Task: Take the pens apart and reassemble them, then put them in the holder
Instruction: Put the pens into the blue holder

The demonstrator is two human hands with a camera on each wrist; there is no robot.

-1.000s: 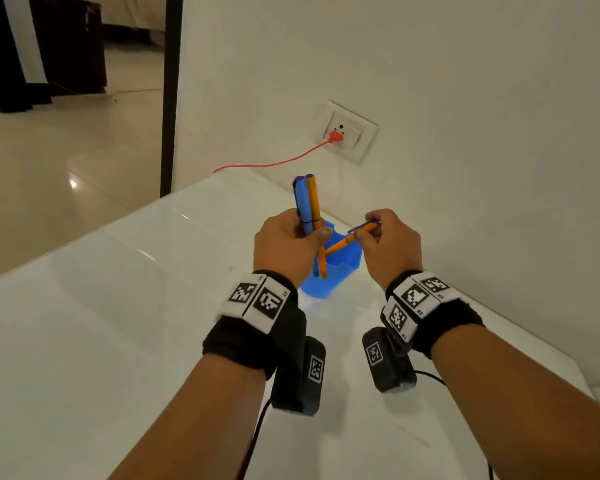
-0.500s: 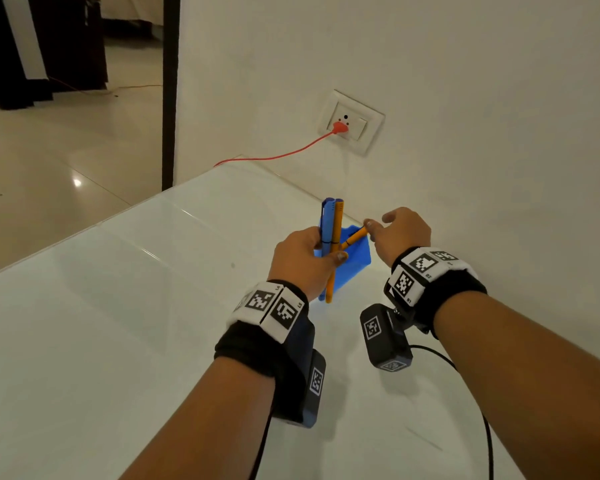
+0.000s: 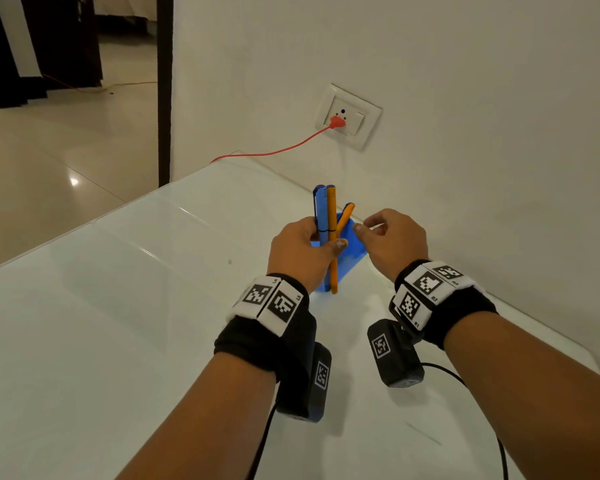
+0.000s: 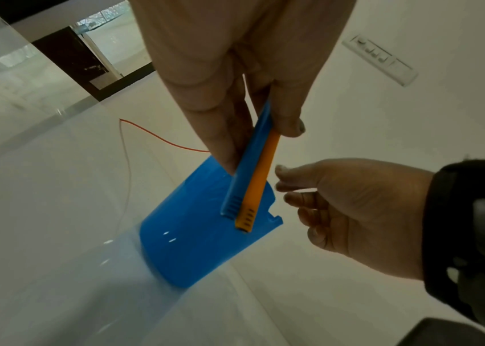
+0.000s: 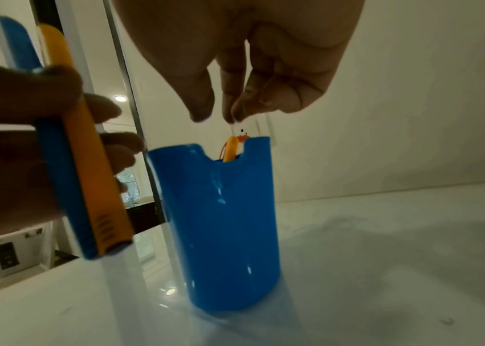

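The left hand (image 3: 305, 251) is gripping a blue pen (image 3: 321, 216) and an orange pen (image 3: 332, 216) beside the blue holder (image 5: 220, 222), while the right hand (image 3: 394, 239) is hovering empty, fingers loose, above it.

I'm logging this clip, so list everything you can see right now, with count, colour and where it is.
Pen holder: one, blue, standing on the table near the wall.
Pen in holder: one, orange, leaning out of the holder's top.
Held pens: two, one blue and one orange, side by side in the left hand.
Table: one, white, glossy.
Wall socket: one, white, on the wall.
Cable: one, red, plugged into the socket.
Left hand: grips the two pens.
Right hand: above the holder, holding nothing.
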